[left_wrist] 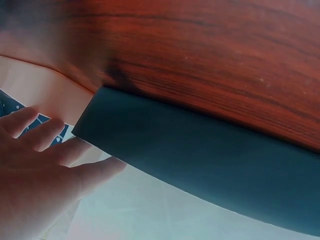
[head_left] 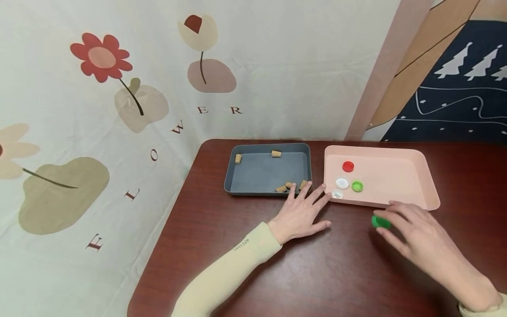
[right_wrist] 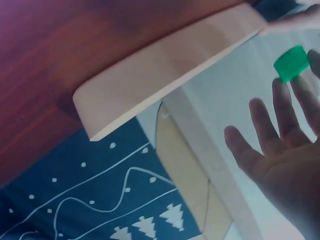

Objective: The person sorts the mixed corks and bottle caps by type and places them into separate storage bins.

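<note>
Between the thumb and fingers of my right hand is a green bottle cap, held just in front of the pink tray. The right wrist view shows the same cap pinched at the fingertips. My left hand spreads its fingers over the near edges of both trays, holding nothing. Its fingertips are by the corks at the front of the grey tray. In the pink tray lie a red cap, a light green cap, a white cap and a clear one.
Two more corks lie at the back of the grey tray, one cork in the left corner and another cork near the far wall. Both trays stand on a dark red wooden table. A printed curtain hangs behind it.
</note>
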`<state>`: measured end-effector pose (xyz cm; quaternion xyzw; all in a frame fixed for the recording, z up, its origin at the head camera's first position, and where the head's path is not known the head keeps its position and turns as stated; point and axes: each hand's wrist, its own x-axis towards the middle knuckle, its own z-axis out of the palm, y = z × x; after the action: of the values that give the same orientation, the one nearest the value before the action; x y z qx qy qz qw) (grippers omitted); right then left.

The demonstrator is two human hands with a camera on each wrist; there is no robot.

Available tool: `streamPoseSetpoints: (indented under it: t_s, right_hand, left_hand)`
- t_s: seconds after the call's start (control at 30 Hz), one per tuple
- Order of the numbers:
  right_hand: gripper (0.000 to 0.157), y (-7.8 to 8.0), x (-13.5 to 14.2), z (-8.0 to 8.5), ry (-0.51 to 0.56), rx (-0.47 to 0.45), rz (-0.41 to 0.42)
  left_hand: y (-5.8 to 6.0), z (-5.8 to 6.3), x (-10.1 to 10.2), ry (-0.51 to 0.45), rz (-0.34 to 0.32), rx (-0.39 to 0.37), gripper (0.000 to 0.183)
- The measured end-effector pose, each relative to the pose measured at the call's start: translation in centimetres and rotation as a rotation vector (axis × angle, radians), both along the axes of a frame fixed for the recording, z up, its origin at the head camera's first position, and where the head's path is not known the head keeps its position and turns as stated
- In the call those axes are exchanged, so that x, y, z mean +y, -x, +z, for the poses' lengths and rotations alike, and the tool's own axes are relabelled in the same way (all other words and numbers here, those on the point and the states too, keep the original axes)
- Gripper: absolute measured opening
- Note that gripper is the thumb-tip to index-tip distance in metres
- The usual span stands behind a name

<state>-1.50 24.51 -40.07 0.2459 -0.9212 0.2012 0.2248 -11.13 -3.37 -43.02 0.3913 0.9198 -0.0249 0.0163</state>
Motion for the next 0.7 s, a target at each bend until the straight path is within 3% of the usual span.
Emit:
streamPoseSetpoints:
  t_s: [0.17, 0.27, 0.33, 0.4, 0.7]
  right_hand:
    - [0.077, 2.3, 1.0, 0.4, 0.030, 0.001, -0.090]
    - [0.049, 3.5, 1.6, 0.5, 0.026, -0.057, -0.135]
    - [0.039, 4.3, 2.0, 0.5, 0.015, -0.089, -0.158]
    - [0.049, 5.0, 2.3, 0.4, 0.004, -0.120, -0.179]
    - [0.044, 8.1, 2.9, -0.6, -0.004, -0.224, -0.217]
  left_hand:
    - [-0.1, 0.1, 0.0, -0.001, 0.007, -0.012, 0.076]
    - [-0.1, 0.1, 0.1, -0.001, 0.008, -0.017, 0.076]
    - [-0.1, 0.0, 0.1, 0.001, 0.007, -0.014, 0.076]
    - [-0.1, 0.0, 0.1, 0.002, 0.006, -0.011, 0.076]
    - [0.0, 0.0, 0.0, -0.006, 0.007, -0.009, 0.075]
